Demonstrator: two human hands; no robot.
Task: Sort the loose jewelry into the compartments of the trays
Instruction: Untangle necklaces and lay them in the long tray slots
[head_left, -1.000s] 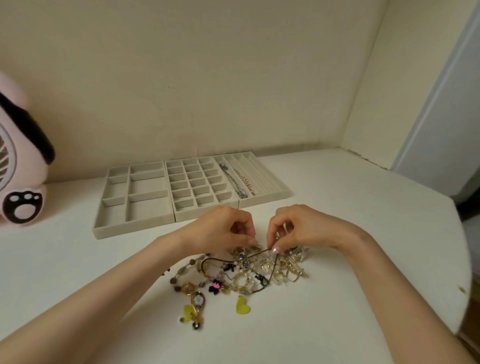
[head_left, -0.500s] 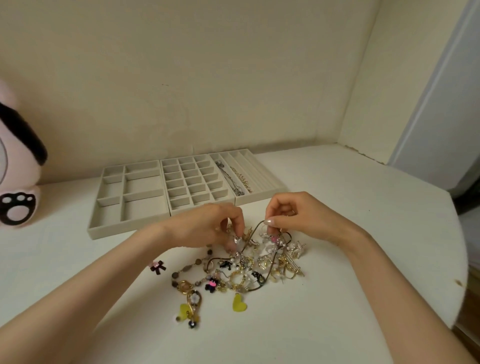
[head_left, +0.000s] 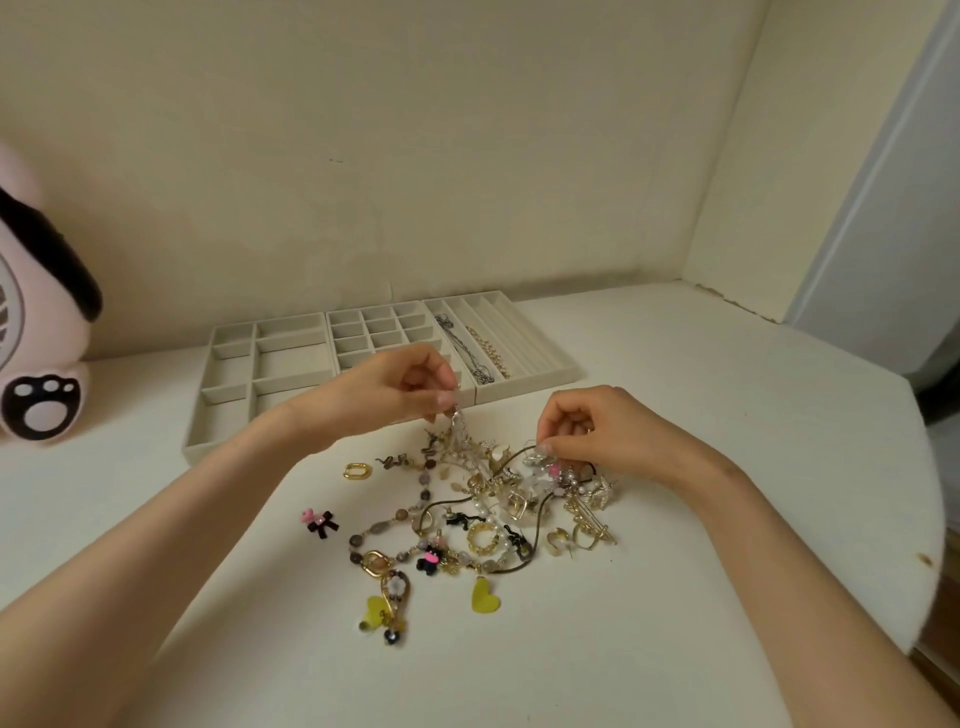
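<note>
A tangled pile of jewelry (head_left: 488, 499) lies on the white table, with beads, gold rings, a dark cord and yellow hearts. My left hand (head_left: 395, 392) pinches a thin silver chain (head_left: 460, 431) and holds its end up above the pile's far side. My right hand (head_left: 597, 428) pinches a pearly pink-beaded piece (head_left: 545, 470) at the pile's right. Three beige trays stand behind: a large-compartment tray (head_left: 228, 374), a small-grid tray (head_left: 379, 332), and a long-slot tray (head_left: 524, 343) holding two chains.
A pink plush fan with a paw print (head_left: 36, 332) stands at the far left. A gold oval ring (head_left: 357, 471) and a pink-and-black bow (head_left: 319, 521) lie apart, left of the pile. The table's rounded edge (head_left: 930, 545) curves at the right.
My left hand has risen and drawn the silver chain up out of the pile. My right hand dropped lower and to the right, onto the pile. The gold oval ring is now uncovered.
</note>
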